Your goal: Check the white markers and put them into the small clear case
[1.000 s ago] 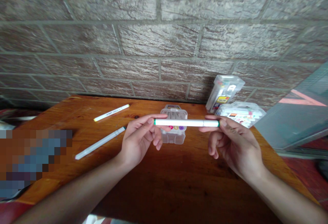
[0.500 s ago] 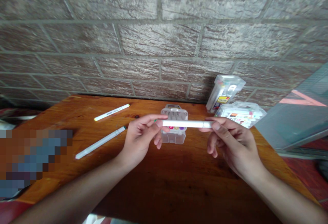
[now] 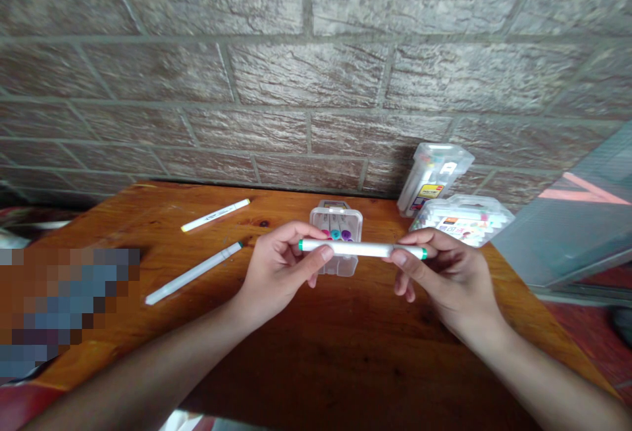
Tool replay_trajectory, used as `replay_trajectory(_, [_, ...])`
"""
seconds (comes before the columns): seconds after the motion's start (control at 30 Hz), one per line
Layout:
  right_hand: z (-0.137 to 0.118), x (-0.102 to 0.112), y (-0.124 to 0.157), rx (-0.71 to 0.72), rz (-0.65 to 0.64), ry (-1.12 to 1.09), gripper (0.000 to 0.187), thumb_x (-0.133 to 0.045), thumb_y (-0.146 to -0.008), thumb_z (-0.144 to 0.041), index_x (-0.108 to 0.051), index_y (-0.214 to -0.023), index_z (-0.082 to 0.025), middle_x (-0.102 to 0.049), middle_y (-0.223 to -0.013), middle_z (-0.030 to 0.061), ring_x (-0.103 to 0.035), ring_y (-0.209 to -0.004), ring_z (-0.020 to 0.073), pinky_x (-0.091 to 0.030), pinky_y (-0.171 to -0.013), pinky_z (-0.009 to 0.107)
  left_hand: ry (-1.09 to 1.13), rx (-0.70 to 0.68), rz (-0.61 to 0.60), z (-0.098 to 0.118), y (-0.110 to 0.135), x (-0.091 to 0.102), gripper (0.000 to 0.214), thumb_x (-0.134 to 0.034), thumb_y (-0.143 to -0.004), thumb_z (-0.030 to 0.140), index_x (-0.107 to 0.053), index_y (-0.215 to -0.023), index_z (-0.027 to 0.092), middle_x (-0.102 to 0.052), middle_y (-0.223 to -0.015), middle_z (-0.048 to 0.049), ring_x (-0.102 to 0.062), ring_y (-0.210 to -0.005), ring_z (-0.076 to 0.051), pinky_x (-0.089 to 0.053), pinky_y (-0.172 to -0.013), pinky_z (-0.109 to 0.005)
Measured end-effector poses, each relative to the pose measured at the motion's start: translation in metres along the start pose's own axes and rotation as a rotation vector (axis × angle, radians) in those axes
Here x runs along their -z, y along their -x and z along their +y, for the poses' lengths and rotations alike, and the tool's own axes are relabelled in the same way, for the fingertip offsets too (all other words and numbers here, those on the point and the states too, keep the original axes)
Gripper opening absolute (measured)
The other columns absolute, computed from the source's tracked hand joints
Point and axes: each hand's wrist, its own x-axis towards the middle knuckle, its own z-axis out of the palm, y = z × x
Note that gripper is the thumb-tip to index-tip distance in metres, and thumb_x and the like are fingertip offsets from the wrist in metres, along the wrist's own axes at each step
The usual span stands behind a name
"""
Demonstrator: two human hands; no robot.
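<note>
I hold a white marker with green ends (image 3: pixel 360 249) level above the wooden table (image 3: pixel 316 345). My left hand (image 3: pixel 279 270) pinches its left end between thumb and fingers. My right hand (image 3: pixel 442 273) pinches its right end the same way. Just behind the marker stands a small clear marker box (image 3: pixel 336 228), open at the top, with pink, teal and purple caps showing inside.
Two loose white markers lie on the left of the table, one yellow-tipped (image 3: pixel 215 216) and one longer (image 3: pixel 192 274). Two clear marker cases sit at the back right, one upright (image 3: pixel 434 177) and one lying flat (image 3: pixel 464 220). A brick wall rises right behind the table.
Both hands have lowered slightly toward me with the marker. My thumbs have shifted along the marker, so its green ends show again and the box's coloured caps are uncovered.
</note>
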Motion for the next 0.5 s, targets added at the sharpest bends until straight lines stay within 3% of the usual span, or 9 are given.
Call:
replay_trajectory(0.3, [-0.0037,-0.0031,-0.0012,0.015,0.002,0.017,0.026,-0.094,-0.079,-0.033,-0.074,-0.089,-0.019,-0.072,-0.055,0.0003,-0.061,-0.038,0.0135,-0.05,-0.036,0.021,-0.035,0.001,-0.006,0.0002,0.0008,0.0005,0.021,-0.086,-0.085,0.03,-0.074,-0.093,0.015,-0.065,-0.059,0.0025,-0.059,-0.043,-0.01,-0.046,-0.042,-0.019])
replay_trajectory(0.5, [-0.0035,-0.0014,-0.001,0.015,-0.033,-0.026,0.019,-0.089,-0.084,-0.032,-0.077,-0.092,-0.02,-0.074,-0.059,0.0016,-0.064,-0.041,0.0146,-0.052,-0.037,0.022,-0.004,0.012,-0.007,-0.0015,0.0007,0.0029,0.021,-0.083,-0.089,0.032,-0.075,-0.096,0.015,-0.07,-0.064,-0.0008,-0.059,-0.046,-0.01,-0.049,-0.045,-0.02])
